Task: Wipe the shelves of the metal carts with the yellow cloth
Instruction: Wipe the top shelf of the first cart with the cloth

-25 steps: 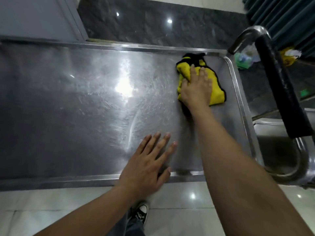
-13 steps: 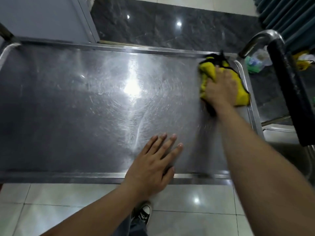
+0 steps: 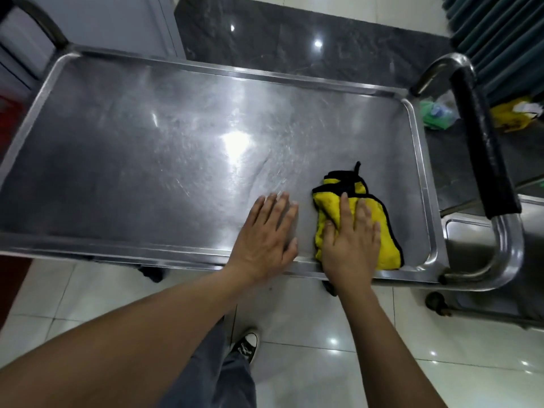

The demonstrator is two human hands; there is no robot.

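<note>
Steel cart shelf [image 3: 147, 160] holds yellow cloth [image 3: 382, 231] under flat right hand [image 3: 350, 242]; left hand [image 3: 265, 240] spread.

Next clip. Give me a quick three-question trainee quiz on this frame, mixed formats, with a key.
1. True or false: the right hand presses the cloth flat on the shelf.
2. The cloth lies nearest which part of the shelf? A) far left corner B) centre C) near right corner
3. Fill in: the left hand lies open and flat on the ____, just left of the cloth.

Key: 1 true; 2 C; 3 shelf
</note>
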